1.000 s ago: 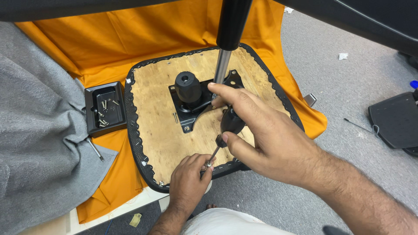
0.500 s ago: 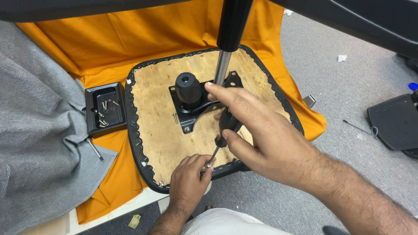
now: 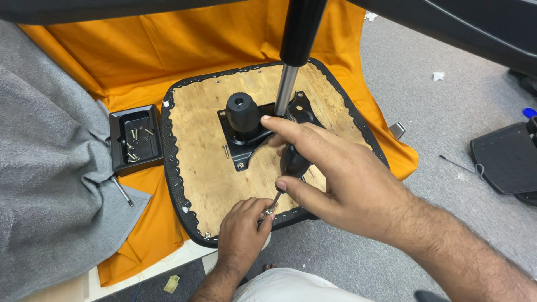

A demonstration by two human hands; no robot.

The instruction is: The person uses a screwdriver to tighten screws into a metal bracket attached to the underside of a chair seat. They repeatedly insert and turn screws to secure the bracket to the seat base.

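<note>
An upturned chair seat (image 3: 204, 168) shows its plywood underside, with a black metal mechanism plate (image 3: 246, 140) and a chrome and black gas cylinder (image 3: 292, 61) rising from it. My right hand (image 3: 335, 179) grips a black-handled screwdriver (image 3: 290, 165), its tip on a screw at the seat's near edge. My left hand (image 3: 241, 232) pinches that small screw (image 3: 269, 212) at the driver's tip, fingers resting on the seat's black rim.
A small black tray (image 3: 120, 146) holding several screws sits left of the seat on an orange cloth (image 3: 112, 61). A grey fabric piece (image 3: 45, 168) covers the left side. A black plastic part (image 3: 503, 159) lies on the grey carpet at right.
My right hand has shifted slightly on the screwdriver handle, its fingers turning. The left hand stays at the screw.
</note>
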